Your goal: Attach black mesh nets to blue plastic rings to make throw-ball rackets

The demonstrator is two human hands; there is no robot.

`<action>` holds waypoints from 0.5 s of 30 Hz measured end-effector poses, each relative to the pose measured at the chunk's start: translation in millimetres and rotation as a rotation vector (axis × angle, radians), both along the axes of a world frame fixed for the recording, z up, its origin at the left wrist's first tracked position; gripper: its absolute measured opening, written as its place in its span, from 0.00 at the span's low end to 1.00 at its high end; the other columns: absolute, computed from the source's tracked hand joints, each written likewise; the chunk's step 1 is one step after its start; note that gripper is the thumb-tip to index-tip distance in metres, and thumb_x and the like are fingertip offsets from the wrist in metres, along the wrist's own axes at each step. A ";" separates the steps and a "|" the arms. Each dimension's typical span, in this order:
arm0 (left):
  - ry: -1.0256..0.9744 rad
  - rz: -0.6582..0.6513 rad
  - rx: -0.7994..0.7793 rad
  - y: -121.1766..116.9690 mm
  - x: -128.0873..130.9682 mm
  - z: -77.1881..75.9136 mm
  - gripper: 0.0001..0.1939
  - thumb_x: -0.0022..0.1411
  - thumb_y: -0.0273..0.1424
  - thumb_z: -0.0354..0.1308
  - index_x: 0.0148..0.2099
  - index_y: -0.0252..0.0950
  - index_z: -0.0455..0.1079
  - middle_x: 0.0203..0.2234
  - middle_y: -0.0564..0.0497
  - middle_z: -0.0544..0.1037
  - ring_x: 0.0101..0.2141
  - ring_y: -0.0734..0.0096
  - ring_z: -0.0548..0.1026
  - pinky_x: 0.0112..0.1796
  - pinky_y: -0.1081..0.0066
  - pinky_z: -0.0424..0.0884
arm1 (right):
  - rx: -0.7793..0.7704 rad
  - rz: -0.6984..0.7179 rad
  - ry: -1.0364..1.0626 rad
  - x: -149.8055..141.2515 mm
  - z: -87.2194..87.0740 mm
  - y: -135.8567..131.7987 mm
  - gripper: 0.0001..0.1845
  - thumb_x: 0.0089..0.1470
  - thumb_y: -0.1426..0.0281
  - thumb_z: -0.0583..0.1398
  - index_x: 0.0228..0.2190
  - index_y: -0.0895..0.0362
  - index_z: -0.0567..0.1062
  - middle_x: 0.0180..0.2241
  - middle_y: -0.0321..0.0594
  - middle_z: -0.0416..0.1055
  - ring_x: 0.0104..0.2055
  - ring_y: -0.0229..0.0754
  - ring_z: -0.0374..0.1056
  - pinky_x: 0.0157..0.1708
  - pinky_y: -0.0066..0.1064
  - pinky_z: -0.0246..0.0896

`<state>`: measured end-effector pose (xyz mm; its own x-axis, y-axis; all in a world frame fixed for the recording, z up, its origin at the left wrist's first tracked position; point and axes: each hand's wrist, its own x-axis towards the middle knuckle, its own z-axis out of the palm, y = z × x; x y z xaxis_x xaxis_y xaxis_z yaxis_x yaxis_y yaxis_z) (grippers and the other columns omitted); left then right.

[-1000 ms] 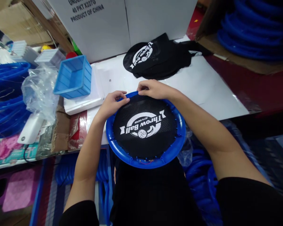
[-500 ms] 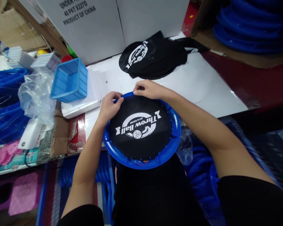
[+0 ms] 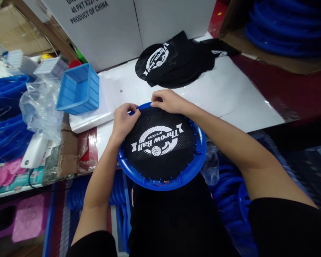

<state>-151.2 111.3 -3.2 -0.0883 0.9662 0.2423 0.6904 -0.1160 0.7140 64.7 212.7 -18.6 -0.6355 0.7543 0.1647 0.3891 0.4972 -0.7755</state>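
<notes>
A round blue plastic ring rests at the table edge above my lap, with a black mesh disc printed "Throw Ball" lying across it. Small blue pegs show around the mesh's border. My left hand pinches the mesh edge at the ring's far left rim. Just right of it, my right hand pinches the same far edge with thumb and forefinger. A thin red wire and small metal parts sit in the ring's near rim. Beyond my hands lies a pile of black mesh discs.
A blue plastic bin stands on a white board left of the mesh pile. White cartons form the back. Blue rings fill a cardboard box at right; more blue rings and a clear plastic bag are at left.
Both hands keep their pinch on the mesh edge with hardly any movement. The whole view has shifted very slightly.
</notes>
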 end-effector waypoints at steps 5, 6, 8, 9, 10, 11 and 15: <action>-0.027 -0.014 -0.015 0.7 -2.0 -0.3 0.05 0.63 0.28 0.63 0.33 0.39 0.73 0.39 0.48 0.86 0.42 0.63 0.82 0.50 0.59 0.78 | 0.031 -0.025 -0.061 -0.4 -2.0 2.1 0.03 0.57 0.68 0.66 0.31 0.53 0.79 0.37 0.44 0.80 0.42 0.52 0.73 0.49 0.46 0.68; -0.028 -0.030 -0.019 1.0 -2.5 -0.6 0.05 0.64 0.29 0.63 0.34 0.39 0.73 0.39 0.47 0.86 0.42 0.62 0.83 0.50 0.58 0.78 | 0.030 -0.023 -0.073 0.7 -1.4 2.4 0.03 0.56 0.68 0.66 0.30 0.53 0.79 0.37 0.45 0.81 0.43 0.53 0.73 0.49 0.47 0.68; -0.022 -0.061 -0.031 1.8 -3.5 -1.2 0.05 0.65 0.30 0.64 0.35 0.40 0.74 0.40 0.47 0.86 0.43 0.61 0.82 0.51 0.56 0.78 | 0.031 -0.012 -0.096 3.3 1.3 2.7 0.03 0.57 0.67 0.66 0.31 0.52 0.80 0.38 0.45 0.81 0.43 0.54 0.74 0.50 0.48 0.69; -0.016 -0.073 -0.037 2.2 -4.0 -1.4 0.05 0.66 0.30 0.64 0.35 0.40 0.74 0.41 0.47 0.86 0.44 0.61 0.82 0.51 0.56 0.77 | 0.036 0.000 -0.102 4.4 3.3 2.9 0.03 0.58 0.67 0.65 0.32 0.53 0.80 0.39 0.46 0.81 0.44 0.54 0.74 0.50 0.49 0.69; -0.007 -0.080 -0.041 2.6 -4.4 -1.6 0.05 0.66 0.30 0.64 0.35 0.40 0.74 0.41 0.47 0.86 0.44 0.61 0.82 0.51 0.57 0.77 | 0.049 0.023 -0.106 5.1 5.8 3.3 0.04 0.59 0.67 0.65 0.34 0.53 0.81 0.40 0.46 0.81 0.45 0.54 0.74 0.51 0.49 0.68; 0.001 -0.086 -0.039 2.9 -4.7 -1.7 0.05 0.66 0.30 0.65 0.36 0.41 0.74 0.41 0.48 0.86 0.45 0.61 0.82 0.51 0.57 0.77 | 0.068 0.061 -0.109 5.2 8.4 4.2 0.05 0.60 0.67 0.64 0.36 0.53 0.81 0.42 0.47 0.81 0.46 0.54 0.74 0.52 0.49 0.68; 0.050 -0.103 -0.008 3.8 -4.9 -1.8 0.04 0.67 0.29 0.65 0.37 0.40 0.74 0.38 0.49 0.84 0.42 0.62 0.80 0.48 0.60 0.76 | 0.102 0.287 -0.142 -2.3 17.7 11.8 0.11 0.65 0.63 0.60 0.40 0.52 0.83 0.46 0.45 0.81 0.51 0.52 0.74 0.57 0.46 0.65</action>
